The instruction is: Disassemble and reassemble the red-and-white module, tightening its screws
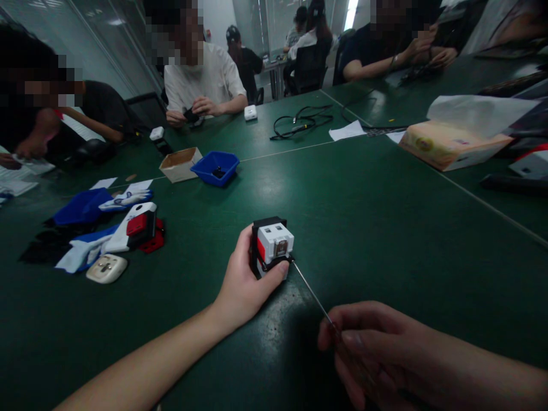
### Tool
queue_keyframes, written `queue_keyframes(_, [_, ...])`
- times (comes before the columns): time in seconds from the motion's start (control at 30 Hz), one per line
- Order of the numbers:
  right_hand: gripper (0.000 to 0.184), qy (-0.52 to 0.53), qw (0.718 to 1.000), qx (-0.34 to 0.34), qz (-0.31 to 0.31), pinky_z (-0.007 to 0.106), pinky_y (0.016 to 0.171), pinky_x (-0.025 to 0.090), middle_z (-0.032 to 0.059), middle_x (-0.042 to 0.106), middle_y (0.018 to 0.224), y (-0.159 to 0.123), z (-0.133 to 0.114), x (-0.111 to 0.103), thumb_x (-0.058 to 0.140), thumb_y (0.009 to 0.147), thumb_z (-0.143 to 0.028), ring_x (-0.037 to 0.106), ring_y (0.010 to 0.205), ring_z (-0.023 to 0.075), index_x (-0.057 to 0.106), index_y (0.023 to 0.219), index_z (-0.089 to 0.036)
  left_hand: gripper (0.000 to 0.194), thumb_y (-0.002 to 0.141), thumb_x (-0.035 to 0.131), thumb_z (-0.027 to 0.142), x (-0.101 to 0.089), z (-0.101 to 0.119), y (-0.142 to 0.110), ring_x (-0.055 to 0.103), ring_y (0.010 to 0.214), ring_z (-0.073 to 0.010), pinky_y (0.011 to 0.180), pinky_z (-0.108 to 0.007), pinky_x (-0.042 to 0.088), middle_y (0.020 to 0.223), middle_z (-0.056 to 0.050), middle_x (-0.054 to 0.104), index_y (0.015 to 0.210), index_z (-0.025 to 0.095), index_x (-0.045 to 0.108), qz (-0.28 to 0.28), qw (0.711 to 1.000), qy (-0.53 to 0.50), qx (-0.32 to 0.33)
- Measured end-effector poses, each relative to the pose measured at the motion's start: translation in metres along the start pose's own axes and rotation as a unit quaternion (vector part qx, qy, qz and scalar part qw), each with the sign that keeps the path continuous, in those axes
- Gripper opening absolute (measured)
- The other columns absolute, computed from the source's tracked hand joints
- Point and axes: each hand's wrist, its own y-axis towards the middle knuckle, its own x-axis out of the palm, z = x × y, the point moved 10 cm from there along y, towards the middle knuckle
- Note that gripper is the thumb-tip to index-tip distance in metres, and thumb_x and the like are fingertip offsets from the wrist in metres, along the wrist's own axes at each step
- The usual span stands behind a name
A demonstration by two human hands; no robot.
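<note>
My left hand (244, 282) grips a small cube-shaped device (272, 244) in white, black and red, which stands on the green table (385, 228). My right hand (377, 348) is closed round a thin screwdriver (310, 294). The shaft runs up and left, and its tip touches the device's lower right corner, just beside my left thumb.
Gloves (85, 228), a red-white-black part (143, 227) and a cream plug piece (107, 268) lie at left. A cardboard box (180, 164) and a blue tray (215, 167) sit further back, with a black cable (299, 121) and a tissue pack (451, 145). Other people sit round the table's far side.
</note>
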Motion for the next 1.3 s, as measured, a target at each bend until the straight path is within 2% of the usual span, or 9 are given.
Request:
queue_keyframes(0.13, [0.051, -0.039, 0.999, -0.005, -0.005, 0.009, 0.034, 0.03, -0.0004, 0.07, 0.07, 0.004, 0.008, -0.005, 0.079, 0.084, -0.057, 0.04, 0.036, 0.0006, 0.05, 0.103, -0.019, 0.065, 0.084, 0.077, 0.026, 0.001, 0.008, -0.004, 0.068, 0.112, -0.0266, 0.102, -0.043, 0.053, 0.126, -0.008, 0.066, 0.141, 0.024, 0.044, -0.008, 0.997, 0.051, 0.048])
queue_keyframes(0.23, [0.05, -0.034, 0.999, 0.006, -0.01, 0.01, 0.034, 0.029, 0.0007, 0.071, 0.072, 0.003, 0.012, -0.003, 0.071, 0.089, -0.063, 0.041, 0.037, 0.0013, 0.048, 0.098, -0.02, 0.065, 0.084, 0.078, 0.024, 0.004, 0.014, -0.007, 0.067, 0.11, -0.025, 0.098, -0.039, 0.054, 0.124, -0.007, 0.065, 0.14, 0.026, 0.046, -0.021, 0.993, 0.081, 0.08])
queue_keyframes(0.37, [0.057, -0.048, 0.999, 0.023, -0.003, 0.01, 0.039, 0.03, 0.0023, 0.071, 0.078, -0.001, 0.01, 0.003, 0.071, 0.084, -0.071, 0.046, 0.045, 0.0016, 0.051, 0.096, -0.018, 0.067, 0.084, 0.078, 0.024, 0.007, 0.023, -0.008, 0.065, 0.114, -0.0256, 0.103, -0.04, 0.052, 0.128, -0.008, 0.063, 0.141, 0.027, 0.044, -0.03, 0.987, 0.11, 0.111])
queue_keyframes(0.47, [0.061, -0.071, 0.997, 0.027, 0.014, 0.012, 0.043, 0.027, 0.0027, 0.068, 0.08, -0.003, 0.006, 0.002, 0.073, 0.08, -0.073, 0.043, 0.05, 0.0013, 0.058, 0.091, -0.015, 0.068, 0.083, 0.079, 0.024, 0.011, 0.028, -0.009, 0.063, 0.119, -0.0276, 0.106, -0.043, 0.05, 0.134, -0.01, 0.059, 0.142, 0.026, 0.044, -0.051, 0.982, 0.129, 0.128])
queue_keyframes(0.7, [0.054, -0.059, 0.997, 0.035, 0.045, 0.016, 0.048, 0.023, 0.0005, 0.066, 0.074, -0.004, 0.006, -0.008, 0.072, 0.083, -0.068, 0.042, 0.053, 0.0034, 0.063, 0.094, -0.016, 0.07, 0.084, 0.078, 0.024, 0.009, 0.026, -0.009, 0.064, 0.118, -0.0258, 0.104, -0.039, 0.052, 0.133, -0.008, 0.061, 0.144, 0.027, 0.04, -0.039, 0.985, 0.117, 0.122])
queue_keyframes(0.83, [0.053, -0.057, 0.996, 0.032, 0.059, 0.019, 0.044, 0.017, -0.0039, 0.062, 0.061, -0.003, 0.006, -0.012, 0.068, 0.085, -0.069, 0.042, 0.047, 0.0043, 0.053, 0.094, -0.02, 0.07, 0.084, 0.078, 0.024, 0.013, 0.027, -0.009, 0.063, 0.12, -0.0267, 0.106, -0.041, 0.051, 0.135, -0.009, 0.059, 0.143, 0.028, 0.042, -0.063, 0.984, 0.112, 0.123])
queue_keyframes(0.93, [0.053, -0.046, 0.998, 0.01, 0.041, 0.019, 0.042, 0.015, -0.0058, 0.062, 0.06, -0.002, 0.004, -0.008, 0.069, 0.085, -0.068, 0.037, 0.043, 0.0037, 0.045, 0.093, -0.023, 0.07, 0.084, 0.079, 0.024, 0.015, 0.028, -0.01, 0.062, 0.12, -0.0277, 0.106, -0.043, 0.05, 0.136, -0.009, 0.057, 0.143, 0.029, 0.042, -0.078, 0.982, 0.113, 0.127])
queue_keyframes(1.13, [0.052, -0.034, 0.997, -0.005, 0.066, 0.018, 0.045, 0.019, -0.0033, 0.065, 0.066, -0.002, 0.002, -0.014, 0.072, 0.084, -0.065, 0.043, 0.049, 0.0036, 0.045, 0.087, -0.021, 0.07, 0.085, 0.078, 0.025, 0.017, 0.028, -0.011, 0.061, 0.122, -0.0285, 0.107, -0.043, 0.05, 0.137, -0.01, 0.056, 0.145, 0.029, 0.041, -0.095, 0.98, 0.113, 0.135])
queue_keyframes(1.3, [0.045, -0.03, 0.998, -0.03, 0.049, 0.018, 0.044, 0.02, -0.0023, 0.065, 0.065, 0.002, 0.0, -0.015, 0.07, 0.088, -0.059, 0.045, 0.047, 0.0044, 0.048, 0.087, -0.02, 0.071, 0.085, 0.078, 0.024, 0.016, 0.028, -0.011, 0.061, 0.122, -0.0285, 0.107, -0.043, 0.05, 0.137, -0.011, 0.056, 0.144, 0.027, 0.041, -0.089, 0.98, 0.11, 0.136])
